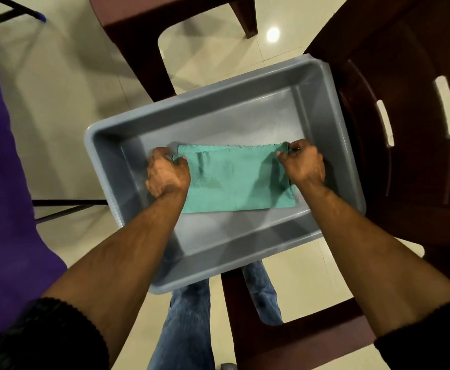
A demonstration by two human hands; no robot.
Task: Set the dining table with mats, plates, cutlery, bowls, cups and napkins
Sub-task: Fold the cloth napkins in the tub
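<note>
Lying in: a green cloth [234,180] was seen spread flat on the floor of a grey tub [111,156], towards the tub's far half.
Cloth edges: the far edge was scalloped; the near edge was straight, with bare tub floor left nearer the person.
Left hand [166,173]: its fingers were curled and the cloth's far left corner was pinched by them.
Right hand [302,164]: its fingers were curled and the far right corner was gripped in the same way.
Cloth between hands: it was held stretched, with a few shallow folds.
Forearms: both were reached down into the tub, bare to dark sleeves [45,335] at the elbows.
Tub support: it was seen resting over a dark wooden chair [405,129], though the contact was hidden.
Below tub: legs in blue jeans [189,329] were visible above a pale tiled floor [58,102].
Left side: a purple cloth surface [2,182] was seen, well apart from the tub.
Far side: more dark wooden furniture [138,36] stood over the floor.
</note>
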